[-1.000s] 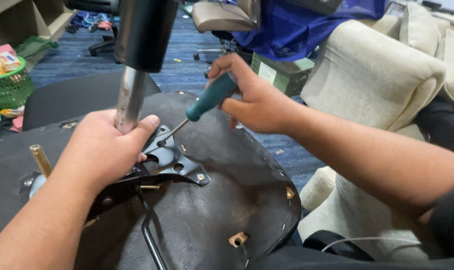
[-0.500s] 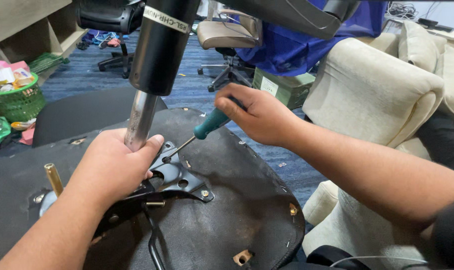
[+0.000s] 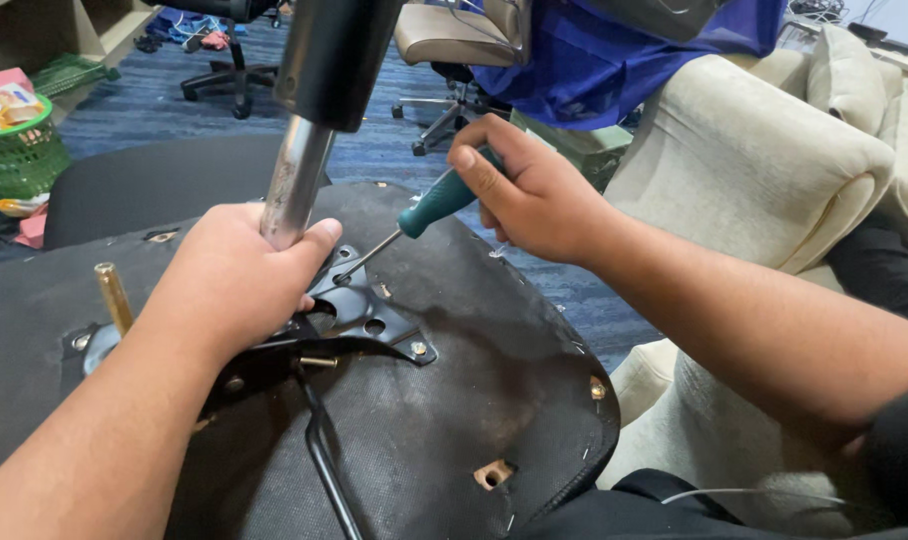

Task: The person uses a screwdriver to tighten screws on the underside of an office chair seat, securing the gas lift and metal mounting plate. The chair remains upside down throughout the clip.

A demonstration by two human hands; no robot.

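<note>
Firmly wrapped around the shiny gas-lift cylinder [image 3: 292, 185] is the left hand [image 3: 236, 282], fingers closed on the metal just above the black mounting plate [image 3: 369, 318], so the column is kept steady, it seems, against the push of the tool. A teal-handled screwdriver [image 3: 414, 218] is clasped in the right hand [image 3: 530, 196], fingers curled tight over the handle, and its thin shaft is angled down and left so that the tip meets a screw on the plate, right beside the left thumb. Everything is laid on the upturned chair seat [image 3: 454, 400], its black fabric underside facing up, which lets the plate be reached from above. A brass-coloured peg [image 3: 113, 297] is seen standing to the left, and a black lever rod [image 3: 324, 455] runs toward the viewer.
</note>
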